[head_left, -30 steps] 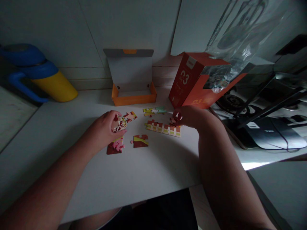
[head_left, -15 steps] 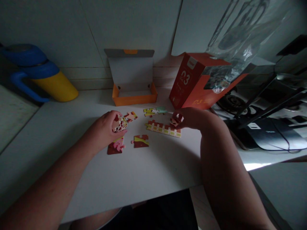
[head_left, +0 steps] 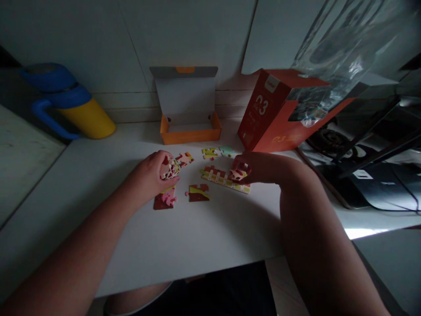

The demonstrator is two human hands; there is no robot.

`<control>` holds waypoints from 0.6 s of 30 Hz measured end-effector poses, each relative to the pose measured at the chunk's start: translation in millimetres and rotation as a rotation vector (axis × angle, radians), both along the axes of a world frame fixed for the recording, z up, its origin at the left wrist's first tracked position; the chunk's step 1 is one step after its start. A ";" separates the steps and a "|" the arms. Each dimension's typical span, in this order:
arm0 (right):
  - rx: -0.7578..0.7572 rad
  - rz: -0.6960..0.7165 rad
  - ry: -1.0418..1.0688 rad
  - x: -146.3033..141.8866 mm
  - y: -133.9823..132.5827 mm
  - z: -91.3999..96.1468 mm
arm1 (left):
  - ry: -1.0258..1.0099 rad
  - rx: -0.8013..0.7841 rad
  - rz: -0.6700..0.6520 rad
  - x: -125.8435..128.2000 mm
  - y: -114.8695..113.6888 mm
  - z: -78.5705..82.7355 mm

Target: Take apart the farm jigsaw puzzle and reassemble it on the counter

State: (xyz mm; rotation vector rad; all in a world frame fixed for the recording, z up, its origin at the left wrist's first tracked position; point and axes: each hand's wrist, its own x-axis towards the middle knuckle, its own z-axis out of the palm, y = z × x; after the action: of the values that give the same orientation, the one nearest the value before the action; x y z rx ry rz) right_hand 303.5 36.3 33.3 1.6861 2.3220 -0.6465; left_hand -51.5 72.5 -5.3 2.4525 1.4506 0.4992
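Head view, dim light, notes from near to far.

Risks, as I judge them:
- Both forearms cross the near edge of the white tabletop [head_left: 197,237]. A dragged wrist could sweep the loose pieces.
- The left hand [head_left: 153,173] grips a stack of small cardboard puzzle pieces [head_left: 170,167], fanned and uneven. A slack thumb could let some slip onto the dark red and pink loose piece [head_left: 164,199] just below it.
- The right hand [head_left: 259,167] pinches a red-and-white puzzle piece [head_left: 238,172] at the right part of the joined strip of fence-pattern pieces [head_left: 223,179]. A skewed push could shove the strip sideways or spring its joints.

Pose:
- Left hand: curled, knuckles up, fingers closed round the stack, held just off the table.
- Right hand: low, palm down, thumb and fingertips closed on the single piece. I cannot tell if the piece touches the strip.

Further out:
- A red and yellow loose piece [head_left: 199,193] lies between the hands.
- Yellow-green and mint pieces [head_left: 217,152] lie beyond the strip.
- An open orange cardboard box [head_left: 189,131] stands by the wall with its lid up.
- A tall red carton [head_left: 279,118] leans at the right under a clear plastic bag [head_left: 332,57].
- A blue and yellow jug [head_left: 72,105] lies far left.
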 end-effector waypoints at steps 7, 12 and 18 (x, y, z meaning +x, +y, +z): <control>0.162 0.026 0.168 -38.7 -9.6 10.3 | -0.009 -0.022 -0.004 -1.1 0.6 -2.6; -0.005 0.141 0.149 -81.0 -18.9 9.2 | 0.021 -0.034 -0.005 -0.2 -0.8 4.1; 0.064 0.197 0.218 -109.8 -24.7 3.4 | 0.121 -0.029 0.045 -16.8 9.2 8.1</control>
State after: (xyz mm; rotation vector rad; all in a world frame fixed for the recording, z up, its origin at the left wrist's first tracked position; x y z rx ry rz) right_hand 193.6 11.6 36.7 1.4500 2.6431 -0.7561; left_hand -68.3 81.7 2.8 2.4707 1.5510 0.3404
